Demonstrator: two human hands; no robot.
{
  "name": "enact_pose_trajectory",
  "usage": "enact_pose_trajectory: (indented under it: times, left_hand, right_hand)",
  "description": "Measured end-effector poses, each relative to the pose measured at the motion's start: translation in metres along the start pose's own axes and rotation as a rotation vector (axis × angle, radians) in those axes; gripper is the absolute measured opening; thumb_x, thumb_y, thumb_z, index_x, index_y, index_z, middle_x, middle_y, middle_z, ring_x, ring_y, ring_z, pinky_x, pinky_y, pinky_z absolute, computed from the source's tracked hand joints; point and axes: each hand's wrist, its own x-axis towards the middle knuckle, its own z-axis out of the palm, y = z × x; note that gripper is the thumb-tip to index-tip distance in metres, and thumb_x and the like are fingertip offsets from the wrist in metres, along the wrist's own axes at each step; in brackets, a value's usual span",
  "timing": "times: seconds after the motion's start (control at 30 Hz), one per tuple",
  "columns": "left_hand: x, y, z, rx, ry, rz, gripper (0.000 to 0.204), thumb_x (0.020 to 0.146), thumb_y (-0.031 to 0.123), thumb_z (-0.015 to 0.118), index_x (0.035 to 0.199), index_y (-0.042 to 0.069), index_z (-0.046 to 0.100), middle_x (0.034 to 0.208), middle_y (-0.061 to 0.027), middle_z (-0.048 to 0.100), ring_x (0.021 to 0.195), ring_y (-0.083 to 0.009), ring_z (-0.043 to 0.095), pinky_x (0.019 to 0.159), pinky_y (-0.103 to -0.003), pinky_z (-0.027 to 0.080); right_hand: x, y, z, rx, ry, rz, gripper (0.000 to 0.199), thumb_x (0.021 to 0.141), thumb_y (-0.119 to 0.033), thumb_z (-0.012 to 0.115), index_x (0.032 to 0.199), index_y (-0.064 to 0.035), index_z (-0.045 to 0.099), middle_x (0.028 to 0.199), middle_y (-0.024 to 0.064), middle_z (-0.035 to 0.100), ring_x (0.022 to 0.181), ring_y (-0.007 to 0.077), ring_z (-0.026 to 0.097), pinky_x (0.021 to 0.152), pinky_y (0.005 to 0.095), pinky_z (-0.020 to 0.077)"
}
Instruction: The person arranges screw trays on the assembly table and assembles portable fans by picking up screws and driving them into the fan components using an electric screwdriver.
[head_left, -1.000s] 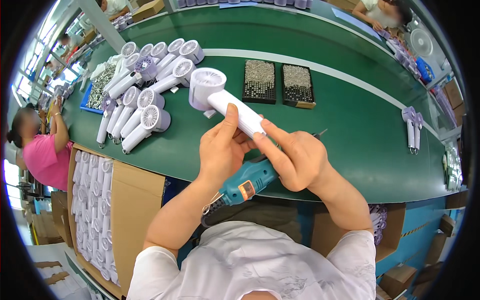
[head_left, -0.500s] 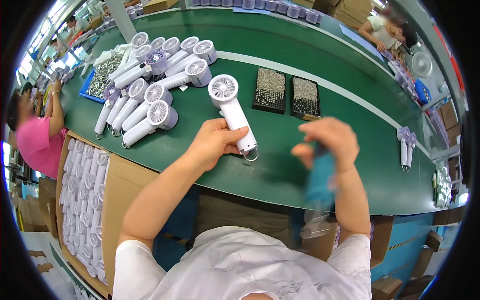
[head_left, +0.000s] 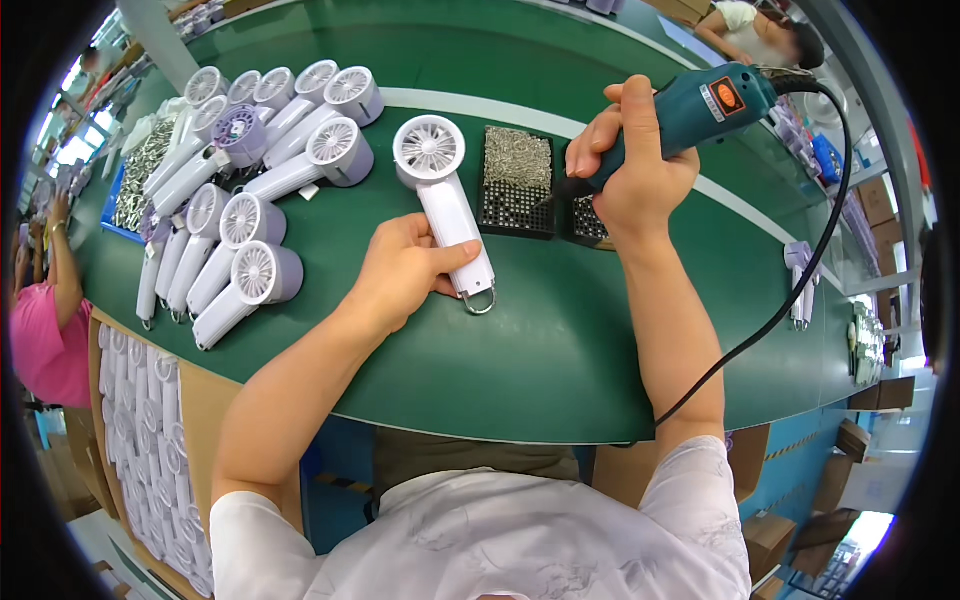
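My left hand (head_left: 405, 268) grips the handle of a white handheld fan (head_left: 452, 205), its round grille pointing away from me and a metal loop at its near end. My right hand (head_left: 645, 165) is wrapped round a teal electric screwdriver (head_left: 695, 108) with a black cable (head_left: 800, 285). The tool is tilted, its dark tip down to the left, over or beside the screw trays; I cannot tell if it touches a screw. Small screws stand upright in the left black tray (head_left: 516, 180). The second black tray (head_left: 585, 222) is mostly hidden behind my right hand.
Several white and lilac fans (head_left: 255, 272) lie piled on the green table (head_left: 500, 370) at the left, beside a blue bin (head_left: 120, 215) of metal loops. A carton (head_left: 200, 400) packed with fans stands at lower left. Another fan (head_left: 800, 280) lies far right. People work nearby.
My right hand has swung the electric screwdriver up and forward from near the table's edge to the trays. The left hand still holds the fan. The whole view has shifted slightly.
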Motion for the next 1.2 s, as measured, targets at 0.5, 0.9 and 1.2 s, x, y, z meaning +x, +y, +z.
enact_pose_trajectory:
  times: [0.5,0.9,1.2]
  left_hand:
    - [-0.003,-0.001,-0.006,-0.045,-0.037,-0.016,0.027,0.091,0.008,0.074,0.112,-0.006,0.064,0.097,-0.0121,0.073,0.083,-0.0171,0.072,0.068,-0.031,0.059]
    - [-0.003,0.000,-0.004,-0.046,-0.030,-0.011,0.026,0.090,0.008,0.074,0.110,-0.005,0.065,0.095,-0.0112,0.073,0.081,-0.0159,0.072,0.066,-0.029,0.058]
    - [-0.003,0.000,-0.005,-0.019,-0.014,-0.004,0.026,0.089,0.011,0.075,0.107,-0.005,0.065,0.092,-0.0099,0.073,0.078,-0.0141,0.070,0.064,-0.028,0.056]
  right_hand:
    - [0.004,0.028,-0.006,-0.018,-0.089,-0.050,0.026,0.105,-0.022,0.058,0.101,0.0033,0.062,0.059,0.0046,0.052,0.043,0.0158,0.049,0.041,0.0341,0.0417]
    - [0.000,0.029,-0.004,-0.052,-0.087,-0.038,0.025,0.103,-0.021,0.061,0.100,0.0032,0.062,0.060,0.0055,0.054,0.041,0.0156,0.049,0.041,0.0342,0.0444]
    - [-0.004,0.030,-0.008,-0.033,-0.255,-0.118,0.017,0.104,-0.015,0.056,0.103,0.0012,0.060,0.062,0.0072,0.055,0.042,0.0167,0.049,0.040,0.0351,0.0461]
